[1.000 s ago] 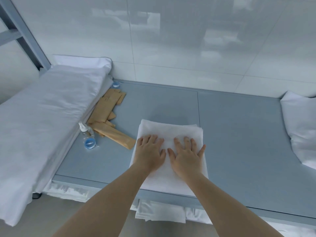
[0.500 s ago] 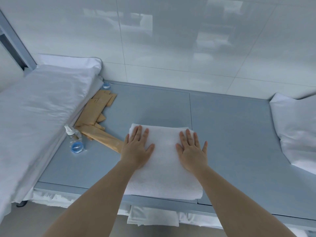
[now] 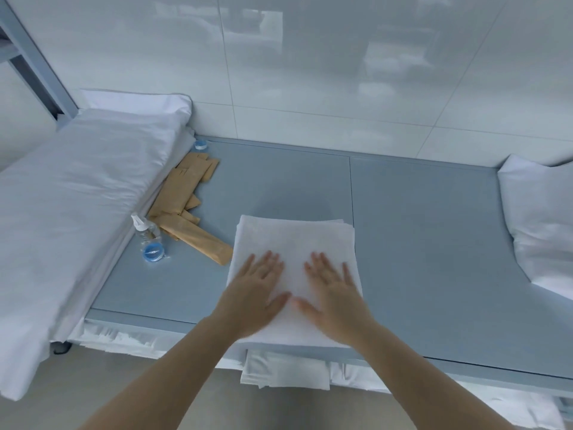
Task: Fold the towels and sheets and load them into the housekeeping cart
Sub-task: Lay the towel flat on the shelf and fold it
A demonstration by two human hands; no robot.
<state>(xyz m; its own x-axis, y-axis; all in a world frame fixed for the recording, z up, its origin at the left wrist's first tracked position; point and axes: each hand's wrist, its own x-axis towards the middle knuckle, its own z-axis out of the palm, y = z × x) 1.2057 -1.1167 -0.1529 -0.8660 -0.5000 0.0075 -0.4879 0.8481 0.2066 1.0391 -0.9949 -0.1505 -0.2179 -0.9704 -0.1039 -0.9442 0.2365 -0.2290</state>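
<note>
A folded white towel lies flat on the grey-blue cart top, its near edge at the front rim. My left hand and my right hand press flat on the towel's near half, fingers straight and spread, thumbs almost meeting in the middle. A long folded white sheet covers the left end of the top and hangs over the front. More folded white linen shows on the shelf below the front rim.
Tan paper packets, a small spray bottle and blue-lidded round containers lie between the sheet and the towel. A white pillow sits at the right end. A tiled wall backs the top.
Both hands have slid back toward me across the towel and come closer together; half a second ago they lay spread apart on its middle.
</note>
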